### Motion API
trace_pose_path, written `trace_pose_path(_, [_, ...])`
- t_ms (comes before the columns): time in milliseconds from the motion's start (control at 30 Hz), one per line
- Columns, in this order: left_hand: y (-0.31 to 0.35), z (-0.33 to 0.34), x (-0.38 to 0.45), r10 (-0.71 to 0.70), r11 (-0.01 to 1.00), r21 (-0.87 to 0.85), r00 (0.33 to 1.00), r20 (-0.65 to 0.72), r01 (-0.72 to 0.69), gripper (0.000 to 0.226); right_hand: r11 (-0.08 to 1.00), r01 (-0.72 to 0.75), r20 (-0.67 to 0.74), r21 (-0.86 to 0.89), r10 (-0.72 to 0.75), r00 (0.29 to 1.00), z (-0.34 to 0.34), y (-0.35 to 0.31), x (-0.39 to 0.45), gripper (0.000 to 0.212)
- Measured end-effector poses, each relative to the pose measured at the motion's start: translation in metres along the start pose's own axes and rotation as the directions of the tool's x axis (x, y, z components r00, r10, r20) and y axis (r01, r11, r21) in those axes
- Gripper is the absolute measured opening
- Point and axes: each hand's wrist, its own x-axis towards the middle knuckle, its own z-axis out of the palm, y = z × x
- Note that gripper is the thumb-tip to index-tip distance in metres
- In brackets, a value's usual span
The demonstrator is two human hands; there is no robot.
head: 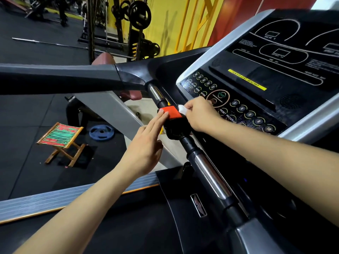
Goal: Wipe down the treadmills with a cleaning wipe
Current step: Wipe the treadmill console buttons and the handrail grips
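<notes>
A treadmill console (256, 83) with round buttons fills the right side, and a chrome and black handlebar (211, 173) runs across in front of it. A red safety-key block (171, 111) sits on the bar. My right hand (200, 114) pinches a small white cleaning wipe (182, 109) against the block's right edge. My left hand (146, 143) has straight fingers whose tips press on the left side of the red block.
A folding stool (60, 140) with a red and green seat stands on the black floor at left, next to a blue weight plate (101, 132). A plate rack (139, 28) and a barbell (47, 43) lie farther back. The treadmill's side rail (55, 200) crosses the lower left.
</notes>
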Motion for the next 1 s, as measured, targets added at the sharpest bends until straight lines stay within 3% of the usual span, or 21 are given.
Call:
trace_pose_path(167, [-0.002,0.001,0.000,-0.011,1.000,0.003,1.000,0.006,0.011,0.094,1.000,-0.009,0.045,-0.018,0.010,0.999,-0.012,0.012,-0.046,0.045])
trace_pose_path(267, [-0.002,0.001,0.000,-0.009,1.000,0.009,1.000,0.011,0.009,0.095,0.993,0.058,0.114,-0.104,-0.046,0.992,-0.010,0.015,-0.067,0.026])
trace_pose_path(400, [0.001,0.003,0.000,-0.026,1.000,0.009,1.000,0.008,0.026,0.095,0.990,0.131,0.146,-0.055,-0.122,0.982,-0.010,0.009,-0.074,0.033])
trace_pose_path(467, [0.002,0.004,-0.001,-0.025,1.000,0.009,1.000,0.005,0.025,0.096,0.980,0.188,0.132,-0.072,-0.177,0.975,-0.013,0.007,-0.083,0.027])
trace_pose_path(567, [0.003,0.004,-0.002,-0.024,1.000,0.010,1.000,0.000,0.024,0.096,0.931,0.353,0.148,-0.089,-0.338,0.929,-0.015,0.016,-0.096,0.015])
trace_pose_path(667, [0.002,0.003,-0.001,-0.004,1.000,0.026,1.000,-0.001,0.004,0.095,0.891,0.445,0.192,-0.087,-0.424,0.885,-0.026,0.026,-0.100,0.025])
trace_pose_path(833, [0.002,0.000,-0.003,-0.013,0.999,0.043,1.000,0.013,0.013,0.092,0.774,0.631,0.308,-0.057,-0.587,0.748,-0.046,0.027,-0.103,0.024])
trace_pose_path(1000, [0.002,0.002,-0.002,-0.004,0.998,0.056,1.000,0.014,0.004,0.092,0.816,0.578,0.199,-0.019,-0.563,0.802,-0.043,0.026,-0.091,0.020])
